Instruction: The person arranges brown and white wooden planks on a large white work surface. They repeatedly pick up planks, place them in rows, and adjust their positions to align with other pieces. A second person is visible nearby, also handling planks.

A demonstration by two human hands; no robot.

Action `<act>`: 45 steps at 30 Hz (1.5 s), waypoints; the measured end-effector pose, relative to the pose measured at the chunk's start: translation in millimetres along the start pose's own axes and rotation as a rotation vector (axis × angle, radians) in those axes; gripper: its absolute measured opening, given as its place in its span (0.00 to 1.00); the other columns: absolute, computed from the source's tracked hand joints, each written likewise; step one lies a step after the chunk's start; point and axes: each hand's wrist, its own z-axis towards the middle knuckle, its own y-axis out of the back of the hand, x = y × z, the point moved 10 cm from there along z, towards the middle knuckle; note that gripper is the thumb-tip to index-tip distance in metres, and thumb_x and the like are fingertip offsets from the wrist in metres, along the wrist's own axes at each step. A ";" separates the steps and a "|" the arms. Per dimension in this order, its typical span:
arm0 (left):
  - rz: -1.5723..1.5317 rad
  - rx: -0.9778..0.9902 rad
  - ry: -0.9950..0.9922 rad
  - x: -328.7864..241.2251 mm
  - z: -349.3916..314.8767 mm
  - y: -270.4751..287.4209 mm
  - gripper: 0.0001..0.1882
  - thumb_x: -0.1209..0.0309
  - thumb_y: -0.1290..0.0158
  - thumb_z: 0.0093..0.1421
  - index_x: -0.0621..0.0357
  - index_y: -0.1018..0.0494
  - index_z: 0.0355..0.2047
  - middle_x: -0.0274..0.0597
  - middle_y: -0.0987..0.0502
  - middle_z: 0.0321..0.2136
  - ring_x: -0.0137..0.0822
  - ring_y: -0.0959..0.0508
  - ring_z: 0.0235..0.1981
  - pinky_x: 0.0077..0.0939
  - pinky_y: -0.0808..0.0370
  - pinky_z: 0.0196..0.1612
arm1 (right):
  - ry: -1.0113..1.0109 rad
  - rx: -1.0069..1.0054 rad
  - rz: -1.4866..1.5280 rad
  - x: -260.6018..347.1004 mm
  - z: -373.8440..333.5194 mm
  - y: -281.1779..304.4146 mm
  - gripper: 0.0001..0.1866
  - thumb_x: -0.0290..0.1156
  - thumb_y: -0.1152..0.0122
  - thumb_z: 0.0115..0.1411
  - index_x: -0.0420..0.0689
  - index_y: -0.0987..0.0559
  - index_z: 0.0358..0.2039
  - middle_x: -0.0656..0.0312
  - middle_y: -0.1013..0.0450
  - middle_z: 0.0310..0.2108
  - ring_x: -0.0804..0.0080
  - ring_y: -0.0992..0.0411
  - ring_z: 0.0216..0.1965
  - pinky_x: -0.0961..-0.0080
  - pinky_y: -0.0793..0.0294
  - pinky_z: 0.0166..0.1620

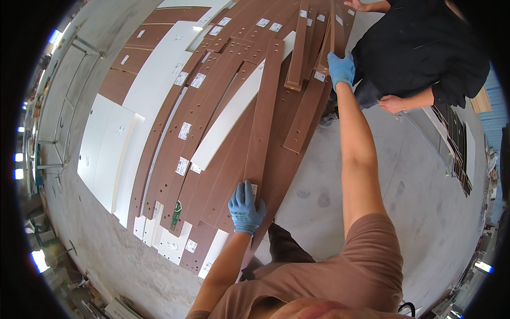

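Observation:
My left hand (246,210), in a blue glove, holds the near end of a long brown board (264,114) between its fingers and thumb. This board lies slantwise across the stacked panels. With my right arm stretched far forward, my right hand (341,70), also blue-gloved, grips the edge of another narrow brown board (338,33) at the far right of the stack; its fingertips are partly hidden. A white strip (229,114) lies beside the left-hand board. Between my hands rest a short brown board (300,130) and a pair of narrow brown pieces (297,61).
Wide white panels (109,151) and drilled brown panels (199,106) with labels spread to the left. A co-worker in black (419,48) stands at the far right, one bare hand (391,103) low and another near the boards. A metal frame (64,106) stands left; sheets (451,138) lean right.

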 end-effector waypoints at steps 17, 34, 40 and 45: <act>-0.230 -0.061 -0.016 6.4 5.2 13.5 0.39 0.62 0.36 0.59 0.62 0.33 0.68 0.63 0.28 0.62 0.61 0.24 0.60 0.52 0.27 0.62 | 0.155 0.588 0.889 117.3 -341.7 25.1 0.34 0.32 0.28 0.63 0.37 0.29 0.67 0.56 0.23 0.52 0.73 0.22 0.45 0.75 0.19 0.47; -1.681 -1.214 0.839 447.4 -243.8 260.6 0.37 0.44 0.43 0.66 0.59 0.31 0.63 0.50 0.22 0.57 0.52 0.22 0.55 0.49 0.23 0.61 | 1.601 1.035 0.139 197.1 -620.5 37.2 0.41 0.38 0.26 0.49 0.46 0.28 0.65 0.51 0.33 0.67 0.50 0.32 0.61 0.54 0.31 0.65; -1.285 -1.581 1.195 510.1 -481.8 252.9 0.23 0.57 0.37 0.63 0.44 0.27 0.56 0.42 0.21 0.50 0.45 0.21 0.49 0.44 0.18 0.50 | 1.768 1.196 0.074 218.5 -755.8 25.6 0.38 0.32 0.32 0.51 0.44 0.29 0.64 0.53 0.29 0.57 0.55 0.28 0.52 0.59 0.29 0.60; -1.206 -1.550 1.238 509.2 -572.6 269.2 0.23 0.62 0.36 0.62 0.40 0.31 0.56 0.41 0.21 0.49 0.43 0.20 0.46 0.43 0.16 0.45 | 1.726 1.220 0.081 225.2 -822.8 43.4 0.31 0.29 0.36 0.53 0.45 0.27 0.60 0.56 0.29 0.57 0.58 0.29 0.54 0.58 0.34 0.63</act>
